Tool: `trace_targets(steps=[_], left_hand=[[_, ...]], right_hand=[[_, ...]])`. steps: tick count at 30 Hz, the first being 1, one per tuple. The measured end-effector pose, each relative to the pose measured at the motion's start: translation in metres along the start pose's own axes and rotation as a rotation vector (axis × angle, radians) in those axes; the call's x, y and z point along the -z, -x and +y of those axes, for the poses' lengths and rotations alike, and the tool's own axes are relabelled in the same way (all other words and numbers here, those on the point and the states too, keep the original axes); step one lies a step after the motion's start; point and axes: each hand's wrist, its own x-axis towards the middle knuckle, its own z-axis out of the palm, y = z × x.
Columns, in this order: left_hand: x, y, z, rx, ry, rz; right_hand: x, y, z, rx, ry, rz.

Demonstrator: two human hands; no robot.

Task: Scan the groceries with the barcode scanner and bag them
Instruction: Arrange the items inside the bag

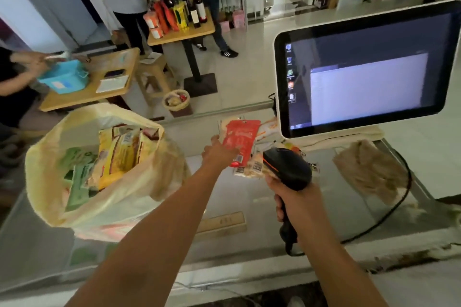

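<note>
1. Head view, the only 1 I have: the red packet (240,142) lies at the far middle of the counter (237,197), just left of the monitor base. Its long axis runs away from me, leaning slightly right at the far end, with the barcode at the near end.
2. The left hand (219,154) reaches onto the packet's left edge, fingers over its face and thumb raised beside it. I cannot tell whether they pinch it or only press on it.
3. A pale packet (254,169) with 2 barcodes sits partly under the red one, touching it.
4. The right hand (296,204) is wrapped tight round the handle of the barcode scanner (287,169). The handle runs toward me; the black head points away and left at the packets, just beside the pale one.
5. A black cable (389,214) curves off to the right across the counter.
6. The bag (139,182), thin cream plastic and crumpled, stands open at the left, holding yellow packets (117,157) and green packets (79,182).
7. The counter is a smooth, glossy glass top with a metal edge. A crinkled brown paper bag (369,172) lies flat at the right.
8. The monitor (361,70), white-framed with rounded corners, stands lit at the far right.
9. Beyond are pale floor tiles, wooden tables, bottles (194,7) and shelving.
</note>
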Motion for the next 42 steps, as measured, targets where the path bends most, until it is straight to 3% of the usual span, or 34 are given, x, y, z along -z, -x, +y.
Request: trace_targets(steps=[3,9,19,23,31,42], left_hand=[[-0.013,-0.026,-0.009,0.067,0.074,-0.044],[-0.015,-0.048,-0.014,0.09,-0.018,-0.065],[0.012,-0.025,-0.012,-0.034,0.19,-0.164],[0.035,0.017,0.002,-0.098,0.502,-0.088],[0.089,0.128,0.03,-0.287,0.896,-0.164],[0.136,0.159,0.058,-0.549,0.834,-0.318]], right_hand=[[0.005,-0.009,0.007,-0.023,-0.006,-0.041],[0.005,-0.022,0.013,-0.054,0.019,-0.076],[-0.017,-0.024,0.018,-0.017,0.068,-0.085],[-0.026,-0.011,0.002,0.062,0.078,-0.023],[-0.041,0.017,-0.062,0.348,0.034,0.191],[-0.05,0.049,-0.116,0.54,-0.144,0.209]])
